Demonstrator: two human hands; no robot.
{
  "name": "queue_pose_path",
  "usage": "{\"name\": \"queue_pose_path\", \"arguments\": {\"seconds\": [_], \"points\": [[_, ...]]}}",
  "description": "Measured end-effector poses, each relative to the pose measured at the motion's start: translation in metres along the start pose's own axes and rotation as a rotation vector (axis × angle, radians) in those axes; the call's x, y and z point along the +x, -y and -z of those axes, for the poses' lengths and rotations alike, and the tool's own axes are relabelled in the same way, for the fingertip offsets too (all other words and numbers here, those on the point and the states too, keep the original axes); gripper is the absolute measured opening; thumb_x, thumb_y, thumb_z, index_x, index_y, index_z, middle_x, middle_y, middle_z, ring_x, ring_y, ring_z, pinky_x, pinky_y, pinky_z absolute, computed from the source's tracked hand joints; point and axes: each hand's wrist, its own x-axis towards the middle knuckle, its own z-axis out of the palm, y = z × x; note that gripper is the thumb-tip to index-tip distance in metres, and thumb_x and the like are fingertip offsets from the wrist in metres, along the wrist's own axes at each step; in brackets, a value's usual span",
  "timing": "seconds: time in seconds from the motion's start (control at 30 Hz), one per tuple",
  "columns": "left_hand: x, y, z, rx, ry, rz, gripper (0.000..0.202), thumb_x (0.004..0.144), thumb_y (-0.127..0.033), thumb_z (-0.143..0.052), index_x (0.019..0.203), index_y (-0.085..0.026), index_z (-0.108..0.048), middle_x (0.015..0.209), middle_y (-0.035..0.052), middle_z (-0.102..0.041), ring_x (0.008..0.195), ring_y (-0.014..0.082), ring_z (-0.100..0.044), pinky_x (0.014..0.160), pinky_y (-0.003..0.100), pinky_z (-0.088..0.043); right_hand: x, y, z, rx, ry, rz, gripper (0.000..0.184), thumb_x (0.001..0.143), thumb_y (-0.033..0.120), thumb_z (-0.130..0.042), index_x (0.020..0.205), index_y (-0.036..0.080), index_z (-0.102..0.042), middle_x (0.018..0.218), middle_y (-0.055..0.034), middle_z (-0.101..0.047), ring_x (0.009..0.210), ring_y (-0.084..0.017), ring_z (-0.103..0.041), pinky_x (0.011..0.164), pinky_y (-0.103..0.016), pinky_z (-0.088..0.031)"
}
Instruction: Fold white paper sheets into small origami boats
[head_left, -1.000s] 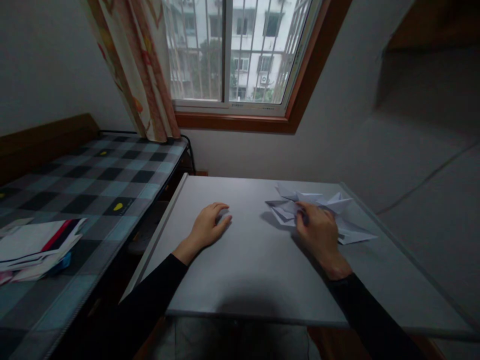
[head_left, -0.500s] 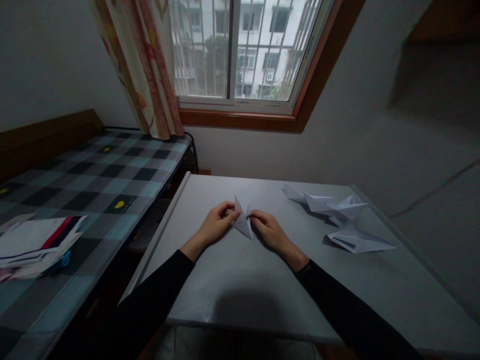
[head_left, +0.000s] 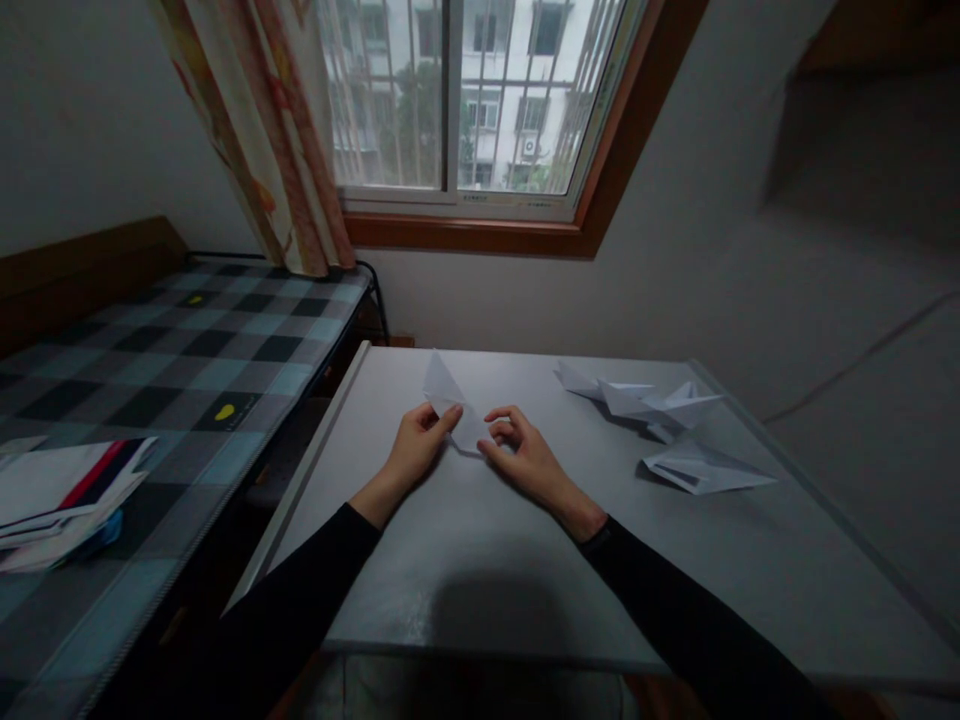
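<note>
A folded piece of white paper (head_left: pixel 466 428) is tilted up over the table in front of me, with a pointed tip to the upper left. My left hand (head_left: pixel 420 440) pinches it along its left side, thumb on the near face and fingers behind. At the paper's right end, my right hand (head_left: pixel 525 455) has its thumb close to or touching the edge. Its fingers are curled and stand apart from the thumb. Further right lie several folded white paper shapes, including a nearer one (head_left: pixel 705 468) and a farther, overlapping group (head_left: pixel 645 400).
The white table (head_left: pixel 405 580) reaches back toward the wall below a barred window (head_left: pixel 450 100). To the left is a bed (head_left: pixel 225 370) with a checked cover, bearing a pile of papers (head_left: pixel 67 490). A patterned curtain (head_left: pixel 277 140) hangs behind it.
The paper has turned, so its pointed tip now leans to the upper left and a broader face shows. My right hand's fingers have spread from their pinch. The view has shifted slightly.
</note>
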Motion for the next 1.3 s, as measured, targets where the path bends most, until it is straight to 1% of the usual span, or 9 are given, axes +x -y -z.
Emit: {"name": "queue_pose_path", "arguments": {"seconds": [0.2, 0.37, 0.6, 0.8, 0.93, 1.03, 1.13, 1.23, 1.3], "points": [[0.001, -0.009, 0.012, -0.022, -0.167, -0.14, 0.05, 0.088, -0.067, -0.084, 0.101, -0.018, -0.08, 0.093, 0.0043, -0.078, 0.085, 0.0193, -0.069, 0.079, 0.029, -0.055, 0.005, -0.007, 0.02, 0.052, -0.052, -0.061, 0.033, 0.089, 0.042, -0.086, 0.116, 0.024, -0.077, 0.102, -0.0027, -0.076, 0.073, -0.017, -0.069, 0.069, -0.032, -0.057], [-0.002, 0.001, 0.01, -0.02, -0.055, -0.074, 0.053, 0.086, -0.066, -0.087, 0.103, -0.016, -0.082, 0.1, 0.0089, -0.083, 0.091, 0.0242, -0.075, 0.086, 0.036, -0.06, 0.011, -0.016, 0.021, 0.21, -0.283, -0.046, 0.053, 0.079, 0.044, -0.096, 0.121, 0.024, -0.071, 0.101, -0.0026, -0.076, 0.084, -0.02, -0.075, 0.082, -0.036, -0.064], [-0.012, 0.004, 0.008, 0.154, 0.209, -0.123, 0.056, 0.109, -0.06, -0.062, 0.146, -0.018, -0.068, 0.13, 0.0126, -0.078, 0.107, 0.0247, -0.073, 0.097, 0.038, -0.059, 0.004, -0.016, 0.013, 0.06, -0.223, 0.114, 0.045, 0.1, 0.049, -0.081, 0.135, 0.026, -0.067, 0.127, -0.0092, -0.077, 0.117, -0.028, -0.074, 0.11, -0.047, -0.059], [-0.017, 0.003, 0.01, 0.249, 0.291, -0.146, 0.065, 0.106, -0.055, -0.069, 0.159, -0.02, -0.054, 0.153, 0.0161, -0.066, 0.134, 0.0294, -0.066, 0.114, 0.042, -0.053, -0.002, -0.009, 0.016, -0.254, -0.114, 0.257, 0.039, 0.111, 0.043, -0.066, 0.146, 0.026, -0.062, 0.14, -0.0133, -0.071, 0.122, -0.031, -0.07, 0.112, -0.052, -0.058], [-0.02, 0.004, 0.009, 0.353, 0.306, -0.178, 0.08, 0.098, -0.05, -0.082, 0.165, -0.023, -0.049, 0.158, 0.0144, -0.063, 0.132, 0.0277, -0.067, 0.112, 0.04, -0.054, -0.002, 0.001, 0.018, -0.456, -0.092, 0.391, 0.031, 0.11, 0.032, -0.066, 0.141, 0.027, -0.067, 0.135, -0.0126, -0.074, 0.126, -0.035, -0.067, 0.112, -0.057, -0.055], [-0.021, 0.001, 0.008, 0.404, 0.329, -0.144, 0.076, 0.094, -0.049, -0.087, 0.159, -0.021, -0.059, 0.14, 0.011, -0.075, 0.102, 0.022, -0.071, 0.091, 0.035, -0.057, -0.003, 0.005, 0.017, -0.498, -0.054, 0.436, 0.03, 0.108, 0.027, -0.067, 0.138, 0.028, -0.068, 0.133, -0.0118, -0.075, 0.125, -0.034, -0.068, 0.112, -0.056, -0.055], [-0.02, -0.004, 0.008, 0.462, 0.381, -0.143, 0.053, 0.098, -0.051, -0.083, 0.141, -0.021, -0.075, 0.11, 0.0049, -0.081, 0.079, 0.0176, -0.063, 0.076, 0.031, -0.051, -0.005, 0.003, 0.012, -0.411, 0.015, 0.342, 0.038, 0.108, 0.022, -0.062, 0.145, 0.028, -0.061, 0.138, -0.0115, -0.073, 0.125, -0.031, -0.069, 0.112, -0.052, -0.057], [-0.019, -0.004, 0.008, 0.56, 0.37, -0.201, 0.033, 0.101, -0.051, -0.078, 0.111, -0.02, -0.084, 0.087, 0.0018, -0.073, 0.073, 0.0167, -0.057, 0.071, 0.03, -0.044, -0.006, -0.002, 0.009, -0.325, 0.032, 0.273, 0.04, 0.109, 0.023, -0.058, 0.149, 0.025, -0.055, 0.143, -0.0136, -0.068, 0.132, -0.03, -0.067, 0.117, -0.051, -0.054], [-0.018, -0.003, 0.009, 0.595, 0.33, -0.243, 0.035, 0.101, -0.052, -0.077, 0.091, -0.019, -0.081, 0.086, 0.0025, -0.067, 0.073, 0.0165, -0.055, 0.07, 0.03, -0.042, -0.005, -0.004, 0.007, -0.281, 0.016, 0.268, 0.036, 0.111, 0.027, -0.057, 0.147, 0.024, -0.057, 0.142, -0.0142, -0.068, 0.132, -0.03, -0.066, 0.119, -0.051, -0.053]]}}
